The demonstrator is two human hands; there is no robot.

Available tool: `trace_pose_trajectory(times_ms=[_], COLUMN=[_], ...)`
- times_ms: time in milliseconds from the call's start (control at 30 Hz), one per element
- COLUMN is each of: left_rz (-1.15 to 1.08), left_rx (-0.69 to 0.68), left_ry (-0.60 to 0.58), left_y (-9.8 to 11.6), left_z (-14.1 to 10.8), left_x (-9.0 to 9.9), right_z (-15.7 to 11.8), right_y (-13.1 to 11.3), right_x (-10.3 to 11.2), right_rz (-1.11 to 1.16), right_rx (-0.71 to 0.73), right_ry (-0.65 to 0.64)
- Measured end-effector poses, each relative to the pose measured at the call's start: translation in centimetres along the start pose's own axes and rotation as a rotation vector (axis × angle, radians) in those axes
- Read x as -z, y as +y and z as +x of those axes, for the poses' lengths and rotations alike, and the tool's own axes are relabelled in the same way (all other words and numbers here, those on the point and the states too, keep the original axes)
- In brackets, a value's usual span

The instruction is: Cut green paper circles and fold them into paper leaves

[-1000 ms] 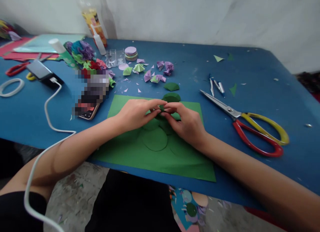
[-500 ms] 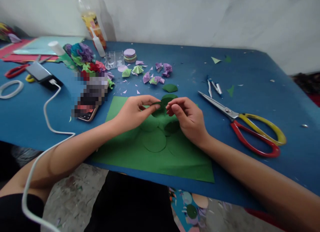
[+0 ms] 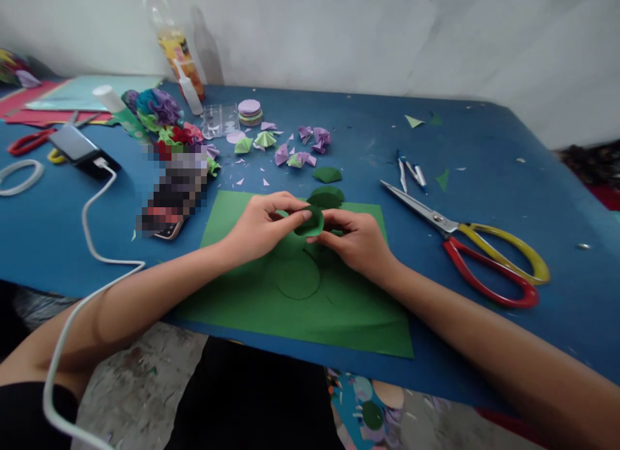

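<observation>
A small dark green paper circle (image 3: 310,223), curled at its edges, is pinched between the thumb and fingers of my left hand (image 3: 264,225). My right hand (image 3: 352,238) closes on the circle's right side with its thumb below and fingers above. Under both hands lies a green paper sheet (image 3: 358,327), with another green circle (image 3: 298,277) flat on it. Just beyond my fingers are a dark green paper piece (image 3: 325,196) and a folded green piece (image 3: 327,174). My hands hide part of the sheet's middle.
Large scissors (image 3: 484,243) with red and yellow handles lie right, near a compass (image 3: 411,172). Folded lilac and green paper pieces (image 3: 295,154) are scattered behind. A phone (image 3: 177,192), white cable (image 3: 92,237), glue bottle (image 3: 190,95) and drink bottle (image 3: 177,46) are left.
My right hand has moved down and in to take hold of the green paper circle. The piece in my left hand, earlier seen edge-on, now shows its round face.
</observation>
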State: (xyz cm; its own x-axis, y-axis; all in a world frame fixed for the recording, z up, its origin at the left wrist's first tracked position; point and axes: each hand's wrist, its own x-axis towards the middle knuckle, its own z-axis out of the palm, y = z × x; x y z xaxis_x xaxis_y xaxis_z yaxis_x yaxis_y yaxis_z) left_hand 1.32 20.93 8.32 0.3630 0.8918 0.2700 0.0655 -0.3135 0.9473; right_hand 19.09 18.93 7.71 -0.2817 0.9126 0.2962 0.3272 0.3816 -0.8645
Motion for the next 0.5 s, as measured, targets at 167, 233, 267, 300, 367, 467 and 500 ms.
trace_pose_trajectory(times_ms=[167,233,267,300,367,467,500], left_rz=[-0.005,-0.009,-0.011,-0.011,-0.004,0.006,0.007], left_rx=[-0.026,-0.042,-0.047,-0.048,-0.046,-0.046,-0.048], left_ry=[0.020,0.035,0.039,0.039,0.026,0.003,0.000], left_y=[0.43,0.55,0.58,0.58,0.53,0.35,0.29], left_z=[-0.03,-0.05,-0.07,-0.11,-0.20,-0.31,-0.33], left_x=[0.02,0.03,0.02,0.01,-0.07,-0.20,-0.23], right_z=[0.05,0.07,0.08,0.08,0.05,-0.02,-0.04], right_y=[0.02,-0.02,-0.04,-0.08,-0.16,-0.22,-0.21], right_x=[0.37,0.54,0.59,0.60,0.55,0.38,0.32], right_rz=[0.117,0.133,0.122,0.103,0.070,0.058,0.060], right_rx=[-0.003,0.005,0.004,0.001,-0.011,-0.019,-0.021], right_ry=[-0.012,-0.032,-0.028,-0.014,0.013,0.034,0.038])
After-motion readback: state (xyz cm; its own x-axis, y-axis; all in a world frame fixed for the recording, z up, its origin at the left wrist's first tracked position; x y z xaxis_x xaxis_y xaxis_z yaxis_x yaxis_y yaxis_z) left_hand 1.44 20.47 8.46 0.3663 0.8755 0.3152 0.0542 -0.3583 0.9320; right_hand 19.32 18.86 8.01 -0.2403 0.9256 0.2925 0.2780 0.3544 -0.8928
